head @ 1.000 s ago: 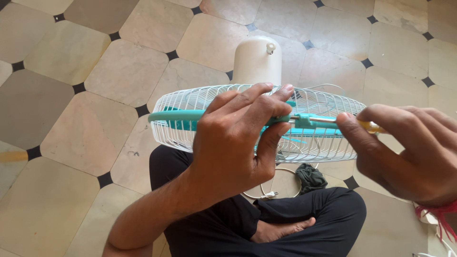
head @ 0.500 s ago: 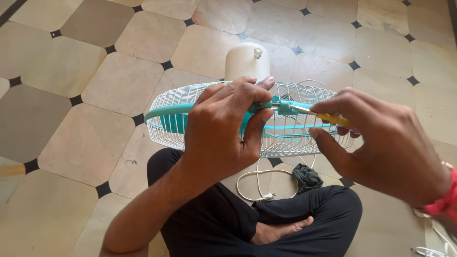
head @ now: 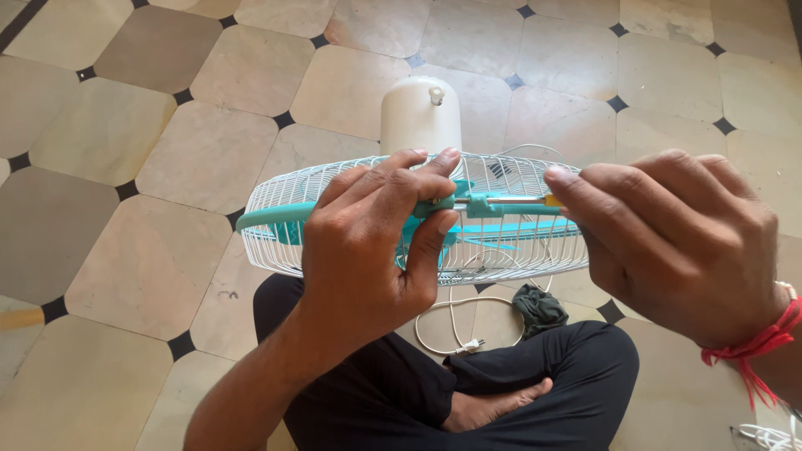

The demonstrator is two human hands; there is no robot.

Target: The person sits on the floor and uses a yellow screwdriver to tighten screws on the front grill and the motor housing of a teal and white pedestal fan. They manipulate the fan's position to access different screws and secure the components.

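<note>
The right hand (head: 677,242) has moved nearer, driving a screwdriver (head: 518,200) into the teal rim clip (head: 472,205); the left hand (head: 376,242) grips the fan guard (head: 276,221), not yet freed.

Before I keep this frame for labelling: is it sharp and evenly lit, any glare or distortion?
Head view: mostly sharp, left hand and fan guard crisp; right hand, close to the lens, looks slightly soft and enlarged. Light is soft and even, with faint shadows on the floor, no strong glare; the motor housing is bright but not blown out.
</note>
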